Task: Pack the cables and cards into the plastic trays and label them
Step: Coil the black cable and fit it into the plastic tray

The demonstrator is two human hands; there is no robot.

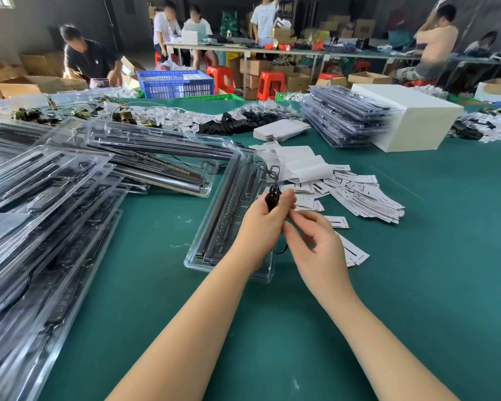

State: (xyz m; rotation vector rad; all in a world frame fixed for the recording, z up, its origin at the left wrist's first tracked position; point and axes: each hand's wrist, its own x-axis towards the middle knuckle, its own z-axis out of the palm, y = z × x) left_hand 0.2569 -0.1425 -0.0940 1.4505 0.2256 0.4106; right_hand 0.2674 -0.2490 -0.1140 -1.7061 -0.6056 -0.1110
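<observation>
- Gripping a small coiled black cable [273, 197], the left hand [262, 227] has its fingers and thumb curled round the bundle, which sticks up above the fist.
- Just beside it, the right hand [313, 244] pinches a loose strand of the same cable between thumb and forefinger; a thin loop hangs down below the two hands, which are touching or nearly so.
- Both hands are held over the near end of an open clear plastic tray [214, 227] lying on the green table [417, 285]; long dark strips and thin wire lie in the tray's channels.
- Right of the tray, a loose spread of white cards [365, 195] with black marks lies on the table, and a curled strip of barcode labels [298, 163] lies just behind them.
- Left of the tray, filled clear trays [55, 227] are heaped at angles, overlapping one another.
- Farther back on the right, a neat stack of closed trays [344, 117] stands beside a white box [411, 120].
- Beyond the table stand a blue crate [175, 83] and red stools [269, 85], and several people are at another long table.
</observation>
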